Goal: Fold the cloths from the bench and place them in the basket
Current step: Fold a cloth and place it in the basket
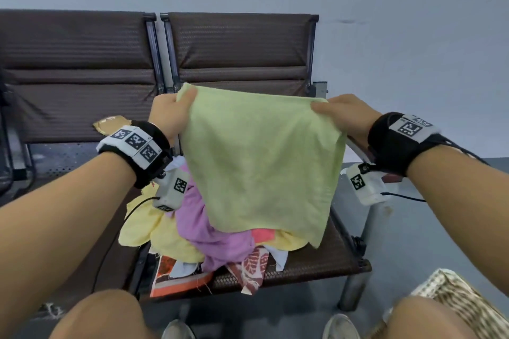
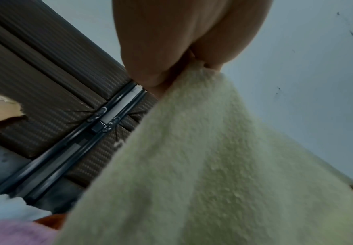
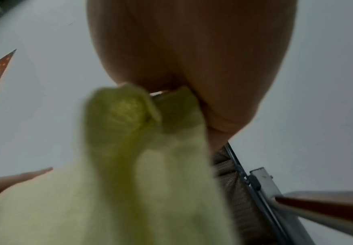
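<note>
the left hand (image 1: 168, 114) pinches the upper left corner of a light green cloth (image 1: 261, 162), at ten o'clock. the cloth hangs spread above a pile of cloths (image 1: 203, 239) on the brown bench (image 1: 311, 264). at two o'clock the right hand (image 1: 344, 113) pinches its other top corner, and the woven basket (image 1: 454, 300) sits at four o'clock.

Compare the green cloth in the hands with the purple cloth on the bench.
The green cloth is held up and spread flat, the left hand and right hand each pinching a top corner; the purple cloth lies crumpled in the pile on the bench. The green cloth hangs mostly smooth; the purple cloth is bunched into creases and partly covered by it. Both are plain, single-coloured and not yet folded.
</note>
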Tool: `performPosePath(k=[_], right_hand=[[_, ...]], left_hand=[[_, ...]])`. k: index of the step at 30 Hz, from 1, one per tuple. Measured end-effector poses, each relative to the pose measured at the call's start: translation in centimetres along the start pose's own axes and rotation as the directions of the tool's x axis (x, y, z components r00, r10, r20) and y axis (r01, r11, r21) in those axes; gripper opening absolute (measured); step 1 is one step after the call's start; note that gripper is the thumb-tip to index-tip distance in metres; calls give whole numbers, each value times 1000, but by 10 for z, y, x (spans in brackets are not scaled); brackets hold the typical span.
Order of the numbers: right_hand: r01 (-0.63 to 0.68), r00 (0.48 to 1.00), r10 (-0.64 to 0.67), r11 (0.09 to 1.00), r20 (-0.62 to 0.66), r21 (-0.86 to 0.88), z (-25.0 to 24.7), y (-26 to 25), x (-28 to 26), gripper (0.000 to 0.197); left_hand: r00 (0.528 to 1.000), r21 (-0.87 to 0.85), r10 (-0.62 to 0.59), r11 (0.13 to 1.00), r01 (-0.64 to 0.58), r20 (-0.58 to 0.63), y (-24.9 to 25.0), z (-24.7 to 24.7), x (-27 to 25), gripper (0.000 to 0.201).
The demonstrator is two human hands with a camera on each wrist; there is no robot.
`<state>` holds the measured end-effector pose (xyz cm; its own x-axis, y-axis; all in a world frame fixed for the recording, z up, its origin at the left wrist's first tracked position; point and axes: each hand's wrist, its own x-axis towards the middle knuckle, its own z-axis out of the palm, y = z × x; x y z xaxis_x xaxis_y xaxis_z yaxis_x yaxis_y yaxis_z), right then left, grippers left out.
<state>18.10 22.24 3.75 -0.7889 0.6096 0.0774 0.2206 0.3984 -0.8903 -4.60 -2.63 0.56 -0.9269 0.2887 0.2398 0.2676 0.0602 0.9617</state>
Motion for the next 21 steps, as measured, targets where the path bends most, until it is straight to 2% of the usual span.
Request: performPosePath(k=[2,4,6,8,10,13,14,16,17,19,20,21], right_hand=[[-121,992,122,991,-10,60,5,-3,3,39],[-201,979,203,970,-4,135,12,-7,4,40],[-245,970,241,949,44,196,22,-11,4,38],[-258,965,236,924,110,282,36,-16,2,29],[-257,962,200,895,188,364,50,-23,-1,20],[-253,942,128,879,311,404,64,-29,-9,34],[-233,942,108,893,319,385,66,-29,-11,37],[-193,951,95,926,294,325,66,-25,-14,25],[-173,958,93,941,271,290,65,-23,-15,16],[-140,956,71,963,285,228,61,-19,-15,22],[-134,939,56,968,339,212,58,-16,-16,29],[-131,918,43,971,395,200,57,-14,-18,34]], left_hand=[[997,-65,-63,996,60,-48,6,11,-1,36],[988,-207,-153,968,144,-27,14,25,-6,29],[975,-331,-200,917,221,96,24,43,-20,20],[954,-366,-188,892,264,232,32,63,-40,18],[929,-322,-133,913,250,345,35,82,-62,21],[886,-164,-5,982,92,464,34,98,-84,24],[873,-144,1,986,79,488,33,99,-87,21],[862,-160,-46,976,147,505,31,92,-86,24],[877,-171,-61,972,161,477,29,89,-82,25],[934,-163,-33,982,96,355,23,84,-74,20],[944,-162,-14,984,71,329,20,82,-71,23],[928,-167,-15,982,83,373,16,81,-69,31]])
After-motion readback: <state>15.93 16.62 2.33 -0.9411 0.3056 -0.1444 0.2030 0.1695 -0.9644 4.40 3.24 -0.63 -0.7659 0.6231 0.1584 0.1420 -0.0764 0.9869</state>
